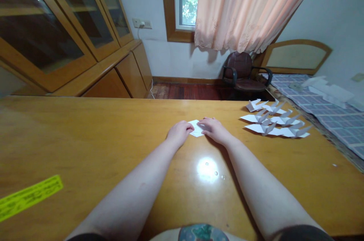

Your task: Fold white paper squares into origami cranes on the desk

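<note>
A small piece of folded white paper point(196, 129) lies on the wooden table between my two hands. My left hand point(179, 133) grips its left edge, with thumb and fingers drawn together there. Over the right edge rests my right hand point(215, 129), its fingers stretched out on the paper and the thumb apart from them. The fingers cover both side edges of the paper, so its fold lines show only in part. Off to the right stand several folded white paper cranes point(258, 129), set out in rows with their wings and necks raised.
The glossy table point(113, 150) bears a yellow label strip point(31, 197) at left and a tiny white scrap point(334, 165) at right. Beyond it are a glass-doored cabinet point(98, 44), a brown armchair point(241, 68) and a bed point(335, 119) with white paper point(330, 91) on it.
</note>
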`<state>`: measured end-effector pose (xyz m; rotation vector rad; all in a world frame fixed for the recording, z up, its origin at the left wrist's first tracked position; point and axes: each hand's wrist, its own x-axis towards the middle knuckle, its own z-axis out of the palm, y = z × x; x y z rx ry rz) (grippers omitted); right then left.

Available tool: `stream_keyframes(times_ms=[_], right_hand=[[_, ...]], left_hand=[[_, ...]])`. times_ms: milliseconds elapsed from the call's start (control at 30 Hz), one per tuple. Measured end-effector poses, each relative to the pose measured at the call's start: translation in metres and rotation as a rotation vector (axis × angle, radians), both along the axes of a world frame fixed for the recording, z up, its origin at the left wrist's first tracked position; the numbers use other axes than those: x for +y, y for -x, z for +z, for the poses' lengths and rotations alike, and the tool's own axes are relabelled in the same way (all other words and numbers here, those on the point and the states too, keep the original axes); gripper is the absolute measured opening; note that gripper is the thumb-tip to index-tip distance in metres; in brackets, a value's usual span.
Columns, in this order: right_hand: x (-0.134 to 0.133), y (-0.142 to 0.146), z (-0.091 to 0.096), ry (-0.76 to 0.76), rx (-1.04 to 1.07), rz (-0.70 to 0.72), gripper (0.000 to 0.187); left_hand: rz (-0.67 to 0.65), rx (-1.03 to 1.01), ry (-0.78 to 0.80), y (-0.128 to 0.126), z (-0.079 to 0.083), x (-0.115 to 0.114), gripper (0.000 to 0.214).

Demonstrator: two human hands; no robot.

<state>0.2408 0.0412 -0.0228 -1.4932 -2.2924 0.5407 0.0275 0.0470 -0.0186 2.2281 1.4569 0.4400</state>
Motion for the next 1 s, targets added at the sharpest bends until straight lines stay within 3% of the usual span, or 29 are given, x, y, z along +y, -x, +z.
stream_keyframes(times_ms=[133,333,500,700,833,1000], right_hand=[[-0.004,0.005,0.002,-0.057,-0.049,0.007,0.024],[-0.01,0.014,0.005,-0.025,0.0,-0.083,0.026],[-0.013,0.019,0.008,0.018,0.059,-0.047,0.017],[-0.012,0.017,0.006,-0.013,0.114,-0.027,0.029],[-0.009,0.013,0.004,-0.105,0.041,-0.027,0.034],[-0.01,0.012,0.005,-0.171,0.05,0.134,0.034]], left_hand=[[-0.043,0.084,-0.099,0.001,0.004,-0.002,0.021],[-0.065,0.237,-0.19,-0.007,0.016,-0.021,0.024],[-0.006,0.261,-0.18,-0.01,0.018,-0.025,0.03],[-0.019,0.213,-0.133,-0.006,0.007,-0.015,0.034],[-0.054,0.197,-0.103,-0.003,0.0,-0.009,0.039],[-0.021,0.141,-0.131,-0.001,0.003,-0.006,0.033]])
